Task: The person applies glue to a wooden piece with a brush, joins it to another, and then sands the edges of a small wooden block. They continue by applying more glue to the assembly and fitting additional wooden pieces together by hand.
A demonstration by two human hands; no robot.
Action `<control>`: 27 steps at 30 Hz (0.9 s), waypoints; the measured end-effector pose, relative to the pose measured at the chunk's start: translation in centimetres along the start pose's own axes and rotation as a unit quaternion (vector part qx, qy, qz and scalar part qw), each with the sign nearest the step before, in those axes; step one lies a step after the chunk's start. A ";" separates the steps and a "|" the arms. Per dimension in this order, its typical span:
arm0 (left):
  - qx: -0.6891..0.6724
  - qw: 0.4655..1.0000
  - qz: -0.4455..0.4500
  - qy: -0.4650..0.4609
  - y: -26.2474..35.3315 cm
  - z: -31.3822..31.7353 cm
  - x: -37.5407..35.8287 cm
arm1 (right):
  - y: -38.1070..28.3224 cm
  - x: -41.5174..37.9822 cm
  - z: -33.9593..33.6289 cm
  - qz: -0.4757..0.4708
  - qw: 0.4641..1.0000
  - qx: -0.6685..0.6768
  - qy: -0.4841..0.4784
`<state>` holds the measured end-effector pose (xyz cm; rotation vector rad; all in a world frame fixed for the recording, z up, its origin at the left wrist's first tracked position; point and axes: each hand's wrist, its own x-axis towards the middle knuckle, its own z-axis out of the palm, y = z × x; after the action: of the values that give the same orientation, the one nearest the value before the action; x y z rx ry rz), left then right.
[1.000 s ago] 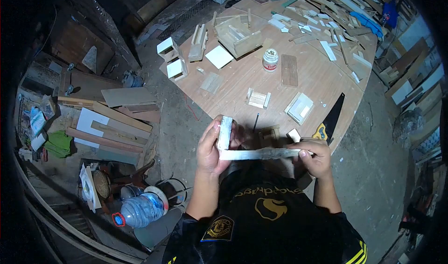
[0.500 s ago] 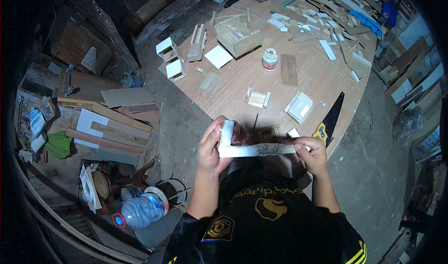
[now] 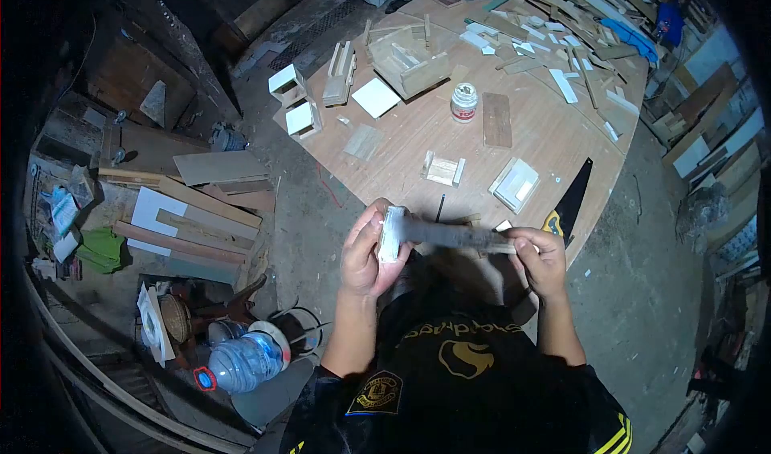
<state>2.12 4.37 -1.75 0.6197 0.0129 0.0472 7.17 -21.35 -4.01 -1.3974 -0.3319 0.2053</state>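
In the head view, my left hand (image 3: 363, 249) is closed around a small white-faced wood block (image 3: 390, 239), held upright above the table's near edge. My right hand (image 3: 544, 263) grips the end of a flat wooden stick (image 3: 459, 236) with a dark, rough-looking face. The stick is smeared by motion and reaches left to the block; whether it touches cannot be told. Behind my hands lie a small wooden piece with raised sides (image 3: 443, 170), a pencil (image 3: 441, 207) and a white-topped wood block (image 3: 515, 184).
A handsaw (image 3: 572, 201) with a yellow handle lies at the table's right edge. Further back are a jar (image 3: 464, 103), a brown board (image 3: 497, 120), a wooden box (image 3: 409, 67) and many offcuts (image 3: 530, 40). A large water bottle (image 3: 245, 363) lies at lower left.
The stick has shifted from across the block's lower end to higher up beside it, and now looks blurred. My right hand has moved slightly; my left hand holds its place.
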 end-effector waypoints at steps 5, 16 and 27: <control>0.008 1.000 0.001 -0.012 -0.1 -0.3 -0.1 | -1.0 0.1 0.0 0.032 0.999 -0.023 0.000; -0.025 0.999 0.007 -0.044 -0.4 0.4 0.2 | -0.7 0.9 -0.5 -0.004 1.000 -0.016 -0.002; -0.016 1.000 -0.014 -0.005 -0.4 1.1 0.4 | 0.0 1.2 -0.7 -0.017 1.000 -0.010 -0.007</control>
<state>2.57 3.37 -1.09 0.5880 0.0120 0.0172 8.53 -21.60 -4.02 -1.4090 -0.3700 0.1832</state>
